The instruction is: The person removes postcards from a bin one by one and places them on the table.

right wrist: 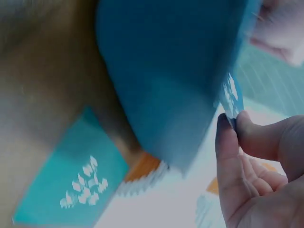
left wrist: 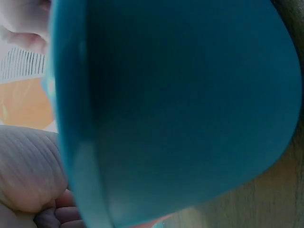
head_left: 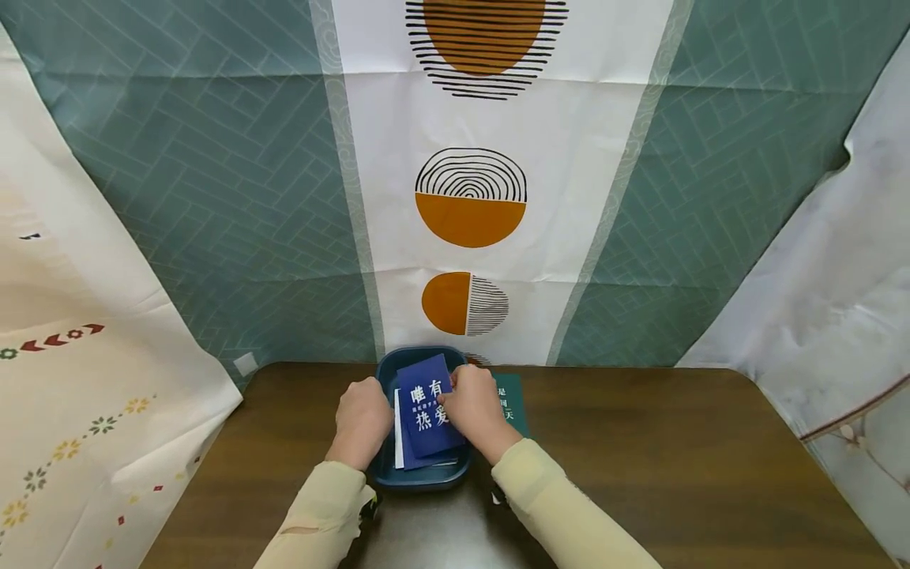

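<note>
A dark blue plastic basin [head_left: 419, 480] stands on the table, with several cards lying in it. My left hand [head_left: 364, 419] grips the basin's left rim; in the left wrist view the basin's outer wall [left wrist: 190, 109] covers part of the fingers. Between thumb and index finger, my right hand [head_left: 475, 405] pinches a navy card [head_left: 423, 375] with white characters, tilted over the basin. That pinch shows clearly beside the basin in the right wrist view. Beneath the held card lie another blue card [head_left: 434, 460] and a white-edged one [head_left: 398, 435].
A green card [head_left: 510, 403] with white characters lies on the brown wooden table [head_left: 640, 458], just right of the basin and partly behind my right hand. A patterned cloth [head_left: 469, 118] hangs behind the table's back edge, with pale cloths at both sides.
</note>
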Demonstrator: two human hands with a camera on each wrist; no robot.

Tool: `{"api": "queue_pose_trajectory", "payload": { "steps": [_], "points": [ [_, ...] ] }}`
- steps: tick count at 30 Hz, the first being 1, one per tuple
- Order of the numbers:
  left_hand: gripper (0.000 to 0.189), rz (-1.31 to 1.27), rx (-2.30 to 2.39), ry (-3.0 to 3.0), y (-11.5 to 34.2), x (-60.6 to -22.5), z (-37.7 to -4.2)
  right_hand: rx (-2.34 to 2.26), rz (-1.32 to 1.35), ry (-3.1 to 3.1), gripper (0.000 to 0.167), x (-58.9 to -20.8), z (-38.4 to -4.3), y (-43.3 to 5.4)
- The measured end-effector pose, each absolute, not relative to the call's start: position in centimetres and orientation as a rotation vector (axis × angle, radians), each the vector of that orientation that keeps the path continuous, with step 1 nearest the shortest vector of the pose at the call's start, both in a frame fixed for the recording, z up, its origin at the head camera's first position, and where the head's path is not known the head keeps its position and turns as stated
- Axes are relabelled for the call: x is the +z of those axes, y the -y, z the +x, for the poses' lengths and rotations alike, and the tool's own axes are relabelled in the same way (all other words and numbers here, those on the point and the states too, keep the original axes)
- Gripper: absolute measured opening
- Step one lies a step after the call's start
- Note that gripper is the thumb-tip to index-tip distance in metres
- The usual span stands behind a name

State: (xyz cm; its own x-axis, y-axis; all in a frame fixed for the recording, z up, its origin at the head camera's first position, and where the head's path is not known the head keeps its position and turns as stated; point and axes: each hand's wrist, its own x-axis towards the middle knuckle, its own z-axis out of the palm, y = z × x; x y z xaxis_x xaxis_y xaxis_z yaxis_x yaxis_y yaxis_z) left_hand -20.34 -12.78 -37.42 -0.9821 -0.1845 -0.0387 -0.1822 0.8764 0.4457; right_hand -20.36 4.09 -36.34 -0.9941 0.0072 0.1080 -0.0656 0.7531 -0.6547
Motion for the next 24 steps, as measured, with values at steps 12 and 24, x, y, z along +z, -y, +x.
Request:
{"api": "queue_pose_trajectory", "payload": {
  "steps": [12, 24],
  "points": [
    [0.022, 0.308, -0.705, 3.034, 12.8, -37.7, -20.4, 0.993, -0.148, 2.708, 0.019, -32.8, -21.6, -13.3],
    [0.021, 0.283, -0.709, 3.009, 12.7, -38.0, -20.1, 0.976, -0.308, 2.85, 0.036, -36.0, -21.6, -19.0]
  ]
}}
